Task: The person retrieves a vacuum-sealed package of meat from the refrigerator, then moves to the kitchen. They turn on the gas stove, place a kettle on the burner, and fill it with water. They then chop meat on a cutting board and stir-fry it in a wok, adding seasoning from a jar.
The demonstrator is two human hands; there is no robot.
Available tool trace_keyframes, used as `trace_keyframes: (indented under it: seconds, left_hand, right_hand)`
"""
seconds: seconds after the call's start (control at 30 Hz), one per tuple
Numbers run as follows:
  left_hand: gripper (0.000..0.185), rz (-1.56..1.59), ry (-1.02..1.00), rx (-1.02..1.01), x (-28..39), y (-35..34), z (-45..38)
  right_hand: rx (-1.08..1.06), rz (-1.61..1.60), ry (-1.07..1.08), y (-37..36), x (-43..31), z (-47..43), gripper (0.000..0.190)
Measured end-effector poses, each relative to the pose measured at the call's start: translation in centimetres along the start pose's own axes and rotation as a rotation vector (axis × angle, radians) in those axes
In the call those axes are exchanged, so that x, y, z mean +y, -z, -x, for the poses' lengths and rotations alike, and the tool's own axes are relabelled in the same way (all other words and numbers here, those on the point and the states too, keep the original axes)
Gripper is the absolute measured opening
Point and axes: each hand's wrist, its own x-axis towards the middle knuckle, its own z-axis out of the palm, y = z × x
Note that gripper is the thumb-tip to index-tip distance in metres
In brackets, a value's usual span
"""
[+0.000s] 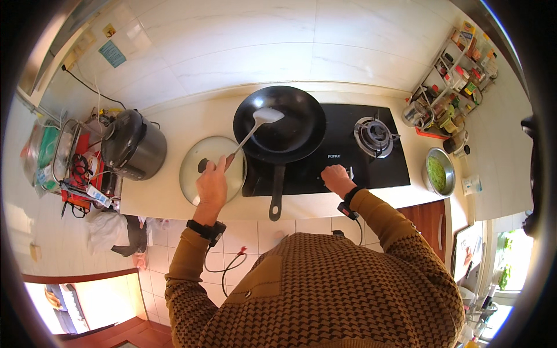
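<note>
My left hand (212, 185) grips the dark handle of a metal wok spatula (246, 141). The spatula's pale blade lies over the inside of a black wok (283, 130), which sits on the left side of a black glass gas cooktop (300, 178). The wok looks bare inside, and its long handle (277, 191) points towards me. Below my left hand, a glass lid (189, 167) with a black knob rests on the counter, touching or close to the cooktop. My right hand (337, 179) is curled over the front controls, its fingers covering a control knob. Beside it another knob (351, 172) shows.
A dark electric pressure cooker (139, 148) stands left, near a cluttered wire rack (65, 148). The right burner (375, 135) has nothing on it. Further right are a metal bowl of chopped greens (439, 172) and a spice rack (448, 91). A cable (226, 272) hangs from my left wrist.
</note>
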Motion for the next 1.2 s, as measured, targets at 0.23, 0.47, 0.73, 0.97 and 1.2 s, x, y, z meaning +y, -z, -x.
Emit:
trace_keyframes:
  seconds: [0.23,0.47,0.73,0.97,1.2]
  left_hand:
    - [0.048,-0.077,-0.092,0.049,-2.2,-2.1,-1.5]
    - [0.045,-0.198,-0.193,0.119,-4.2,-4.9,-2.3]
    - [0.04,-0.228,-0.253,0.044,-4.3,-4.7,-3.7]
    - [0.048,-0.166,-0.175,-0.119,-4.2,-4.7,-3.7]
    - [0.063,0.012,-0.27,-0.004,-4.6,-1.3,-0.5]
  right_hand:
    - [0.015,-0.024,-0.026,-0.3,-0.2,-0.2,0.015]
    - [-0.048,-0.076,-0.081,-0.2,-0.7,0.7,0.014]
    - [-0.029,-0.125,-0.092,-0.4,-0.7,0.1,0.017]
    - [0.042,-0.13,-0.076,-1.5,-0.8,-0.4,0.017]
    - [0.034,-0.135,-0.104,-1.8,-0.7,-0.6,0.015]
